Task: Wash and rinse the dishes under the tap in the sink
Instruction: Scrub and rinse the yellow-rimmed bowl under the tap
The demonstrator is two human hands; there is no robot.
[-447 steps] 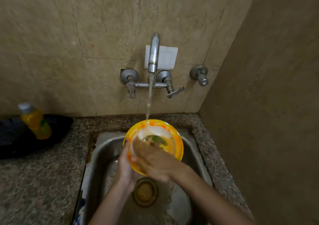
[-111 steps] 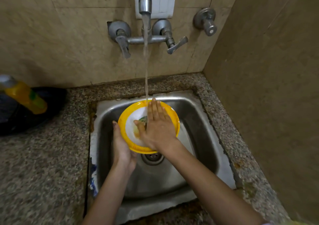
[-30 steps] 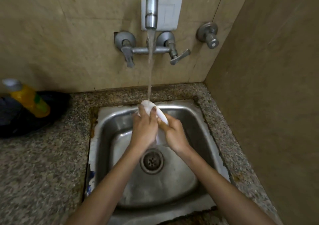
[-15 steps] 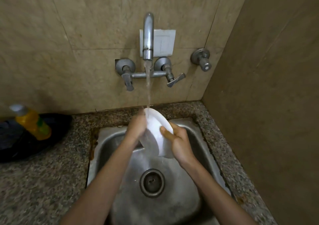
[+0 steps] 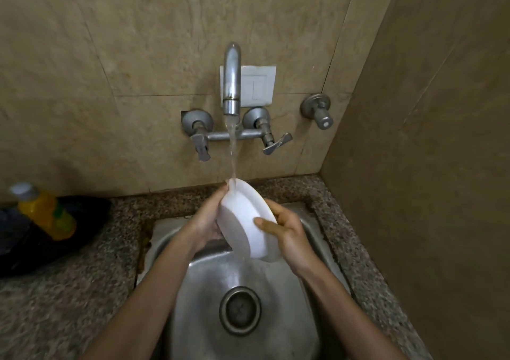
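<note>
White bowl (image 5: 245, 221), head view: it is held on edge over the steel sink (image 5: 317, 312), just under the tap (image 5: 231, 83), with its base and outer wall towards the camera. The opening faces away, so what is inside cannot be told.

The water stream (image 5: 233, 152) falls from the spout and strikes the bowl's upper edge. Water runs off the lowest point of the bowl into the basin.

The left hand (image 5: 205, 221) grips the base side, fingers curled up to the top edge where the stream lands. The right hand (image 5: 288, 234) grips the rim side. Its thumb lies across the outer wall and its fingers are hidden behind the rim.

The basin is wet, with water spreading towards the round drain (image 5: 240, 310), which sits below the bowl.

The speckled granite counter (image 5: 69, 304) surrounds the sink. At far left a bottle (image 5: 47, 212) of yellow liquid with a grey cap leans on a black object (image 5: 33, 252) that is blurred and cannot be identified.

On the beige tiled wall, a white switch plate (image 5: 259, 86) sits behind the spout and a separate valve (image 5: 317, 111) to its right.
</note>
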